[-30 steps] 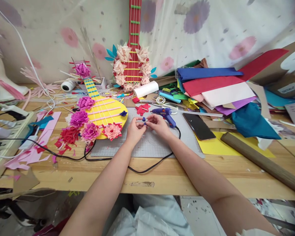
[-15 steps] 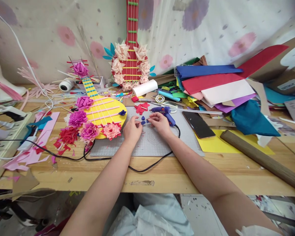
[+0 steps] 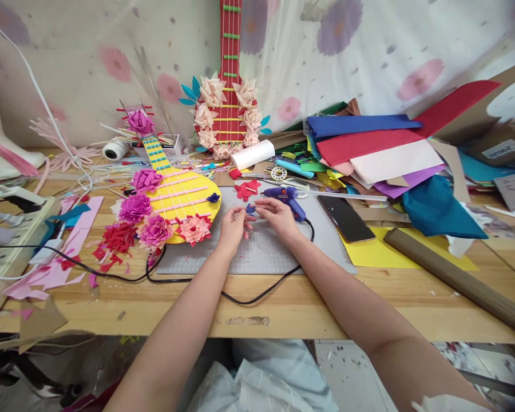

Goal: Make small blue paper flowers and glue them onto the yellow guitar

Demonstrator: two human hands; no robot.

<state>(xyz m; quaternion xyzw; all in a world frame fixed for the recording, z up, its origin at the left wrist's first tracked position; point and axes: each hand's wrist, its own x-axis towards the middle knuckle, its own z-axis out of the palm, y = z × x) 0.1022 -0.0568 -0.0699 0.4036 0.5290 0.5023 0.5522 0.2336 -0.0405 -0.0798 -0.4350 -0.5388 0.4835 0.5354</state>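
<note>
Blue paper piece (image 3: 250, 209): held between the fingertips of both hands, just above the grey cutting mat (image 3: 268, 257), right of the yellow paper instrument (image 3: 189, 200). Layers or joined petals: too small to tell.

Left hand (image 3: 233, 229): narrow pinch, thumb and forefinger at the near left edge of the blue; lower fingers loosely spread beneath, towards the right. Right hand (image 3: 278, 216): likewise narrow, fingertips at the right edge of the blue; exact share of the grip partly hidden, so judged rather than seen.

Key relation: right and slightly forward of the left hand, directly left and slightly forward of the right hand. About equally near to both; in contact with each, as far as visible. Long axis apparently side to side, roughly along the line between the two pinches; cannot tell with certainty at this size.

Close around: red paper cutouts (image 3: 246, 190) on the mat just beyond; blue glue gun (image 3: 285, 196) just behind the right hand, black cord (image 3: 261, 294) looping towards the near edge of the table (image 3: 180, 312). Small dark-blue flower (image 3: 213, 198) at the right edge of the instrument.

Compared with half a second ago: then, separate blue bits in a wider gap between the hands; now, a single visible patch of blue, fingertips closer together. Glue gun and instrument unmoved.
</note>
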